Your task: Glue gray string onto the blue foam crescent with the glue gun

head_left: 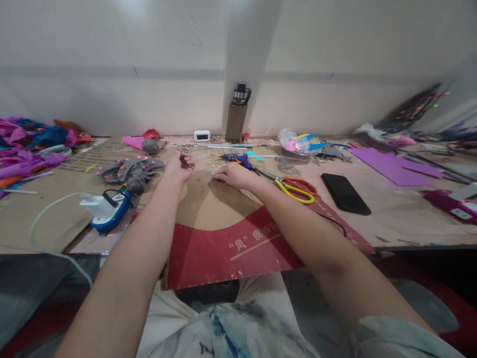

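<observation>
My left hand point(180, 167) is raised a little above the brown and red cardboard sheet point(208, 214), its fingers curled in. Whatever it may hold is too small to make out. Fingertips of my right hand point(234, 176) are bent together and down at the cardboard, beside thin whitish scraps; anything between them is hidden. Just behind the right hand lies a blue glue gun point(238, 159). Scissors point(294, 189) with red and yellow handles rest to its right. Left of my left hand are grey curved pieces with pink and orange dots point(130, 170) and a ball of grey yarn point(137, 183).
A blue power strip point(112, 219) with a white plug sits at left, its cable hanging over the edge. A bottle point(237, 117) and small white clock point(202, 135) stand by the wall. A black phone point(345, 194), purple sheets point(391, 166) and a filled bowl point(294, 144) lie right.
</observation>
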`<state>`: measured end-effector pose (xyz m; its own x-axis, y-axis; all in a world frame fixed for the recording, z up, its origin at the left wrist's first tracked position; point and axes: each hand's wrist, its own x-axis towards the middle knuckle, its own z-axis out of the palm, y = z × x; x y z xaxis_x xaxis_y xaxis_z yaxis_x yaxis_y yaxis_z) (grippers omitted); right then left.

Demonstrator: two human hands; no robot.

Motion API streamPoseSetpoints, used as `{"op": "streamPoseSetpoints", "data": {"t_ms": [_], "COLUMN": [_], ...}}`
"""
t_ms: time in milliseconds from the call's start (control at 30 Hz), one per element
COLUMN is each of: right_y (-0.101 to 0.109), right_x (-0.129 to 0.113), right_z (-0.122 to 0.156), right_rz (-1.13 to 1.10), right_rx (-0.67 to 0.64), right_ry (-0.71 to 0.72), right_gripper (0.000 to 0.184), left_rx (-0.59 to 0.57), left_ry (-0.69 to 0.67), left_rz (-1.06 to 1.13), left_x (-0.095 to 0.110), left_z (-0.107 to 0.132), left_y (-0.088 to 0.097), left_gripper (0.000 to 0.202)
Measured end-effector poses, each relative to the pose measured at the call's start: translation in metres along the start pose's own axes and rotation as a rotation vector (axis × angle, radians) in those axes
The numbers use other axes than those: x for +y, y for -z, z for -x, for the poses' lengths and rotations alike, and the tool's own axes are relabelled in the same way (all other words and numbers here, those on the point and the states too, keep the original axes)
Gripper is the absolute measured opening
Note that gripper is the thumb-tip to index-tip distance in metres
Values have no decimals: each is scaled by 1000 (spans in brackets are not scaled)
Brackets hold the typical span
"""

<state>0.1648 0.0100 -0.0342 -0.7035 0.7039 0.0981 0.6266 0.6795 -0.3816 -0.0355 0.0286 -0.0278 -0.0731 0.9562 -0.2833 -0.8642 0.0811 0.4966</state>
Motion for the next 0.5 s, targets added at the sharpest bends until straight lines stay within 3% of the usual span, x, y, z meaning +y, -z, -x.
{"op": "streamPoseSetpoints", "data": {"t_ms": [100, 233, 400, 500], "right_y": [-6, -19, -26, -21], "right_x": [5, 4, 0, 1], "right_z": [-1, -5, -11, -13], "right_rz": [-43, -12, 161, 140], "right_rx": [104, 93, 186, 343], "right_ry": [3, 77, -24, -102], "right_gripper": [23, 15, 13, 18], "left_rx": [2, 20, 4, 10], "left_ry": [9, 1, 46, 126], "left_rz": [-5, -38, -238, -343], "left_x": [-1, -4, -10, -19], "left_z": [0, 2, 8, 12], "left_y": [0, -2, -4, -5], "left_gripper": [30, 28, 24, 22]}}
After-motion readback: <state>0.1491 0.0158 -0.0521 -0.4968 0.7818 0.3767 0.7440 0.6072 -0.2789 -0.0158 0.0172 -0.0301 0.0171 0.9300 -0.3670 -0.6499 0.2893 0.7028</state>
